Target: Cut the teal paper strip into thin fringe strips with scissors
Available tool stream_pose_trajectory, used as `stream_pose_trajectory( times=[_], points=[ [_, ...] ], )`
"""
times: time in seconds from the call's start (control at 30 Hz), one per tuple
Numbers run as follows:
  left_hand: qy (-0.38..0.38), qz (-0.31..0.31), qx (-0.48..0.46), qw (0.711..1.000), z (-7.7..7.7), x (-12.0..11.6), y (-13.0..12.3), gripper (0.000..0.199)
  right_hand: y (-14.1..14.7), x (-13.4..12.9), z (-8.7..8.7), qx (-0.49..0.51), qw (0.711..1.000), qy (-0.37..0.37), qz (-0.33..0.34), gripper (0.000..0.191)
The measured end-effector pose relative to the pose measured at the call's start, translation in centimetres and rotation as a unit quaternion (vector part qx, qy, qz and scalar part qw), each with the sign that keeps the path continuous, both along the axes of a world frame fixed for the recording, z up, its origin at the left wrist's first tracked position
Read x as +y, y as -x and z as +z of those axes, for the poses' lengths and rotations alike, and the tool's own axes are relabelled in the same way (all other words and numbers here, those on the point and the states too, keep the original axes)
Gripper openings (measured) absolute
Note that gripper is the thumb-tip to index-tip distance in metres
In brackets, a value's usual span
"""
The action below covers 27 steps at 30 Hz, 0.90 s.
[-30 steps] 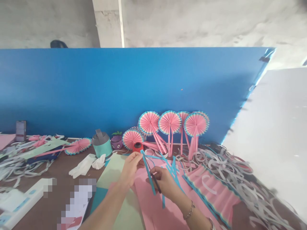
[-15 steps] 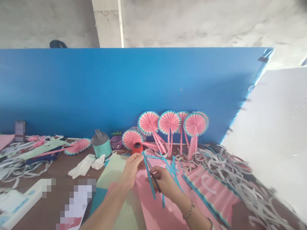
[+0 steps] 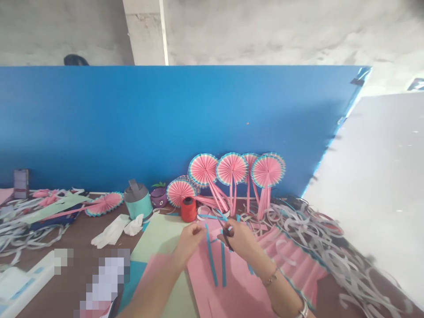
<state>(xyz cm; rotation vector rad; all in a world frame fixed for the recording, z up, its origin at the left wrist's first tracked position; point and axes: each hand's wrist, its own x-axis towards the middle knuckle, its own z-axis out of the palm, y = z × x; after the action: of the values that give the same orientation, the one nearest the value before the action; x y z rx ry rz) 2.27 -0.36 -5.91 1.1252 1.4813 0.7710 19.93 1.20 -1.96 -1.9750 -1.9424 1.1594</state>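
My right hand [image 3: 243, 238] is closed around a pair of scissors [image 3: 228, 239] with dark handles, the blades pointing up and left. Around the blades lie blue paper strips [image 3: 211, 258], most of them on a sheet of pink paper [image 3: 228, 296]. To the left, my left hand [image 3: 190, 240] has its fingers pinched together beside the top of one strip; whether anything is between them is hidden. Beyond my hands stands a red spool of thread [image 3: 188, 210]. A pleated pink paper piece [image 3: 291, 260] with blue edges lies right of my right hand.
Several round pink paper fans [image 3: 232, 169] lean against the blue partition [image 3: 198, 110]. A teal cup [image 3: 138, 203] and a purple pot [image 3: 159, 197] stand to the left. Heaps of pale paper strips [image 3: 308, 234] cover the right side. A white power strip [image 3: 29, 280] lies front left.
My left hand has drawn down from the upper end of the blue strips, uncovering the red spool. My right hand has moved up and right with the scissors. Two strips now lie lower on the pink paper.
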Motion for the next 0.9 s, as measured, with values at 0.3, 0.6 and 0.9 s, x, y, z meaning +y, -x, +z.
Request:
stream_pose_trajectory(
  times=[0.3,0.6,0.9],
  points=[
    [-0.023,0.0,0.097,0.995,-1.6,0.2,0.8,0.029,-1.6,-0.1,-0.9,-0.126,0.99,0.001,0.067,0.032],
    [-0.074,0.022,0.116,0.99,-0.6,0.8,1.3,0.025,-0.4,-0.9,-2.3,-0.133,0.982,-0.037,0.131,0.019],
    [-0.062,0.007,0.045,0.997,1.1,2.8,1.6,0.025,-2.1,0.2,-3.4,-0.075,0.987,0.003,0.144,0.023]
  ],
)
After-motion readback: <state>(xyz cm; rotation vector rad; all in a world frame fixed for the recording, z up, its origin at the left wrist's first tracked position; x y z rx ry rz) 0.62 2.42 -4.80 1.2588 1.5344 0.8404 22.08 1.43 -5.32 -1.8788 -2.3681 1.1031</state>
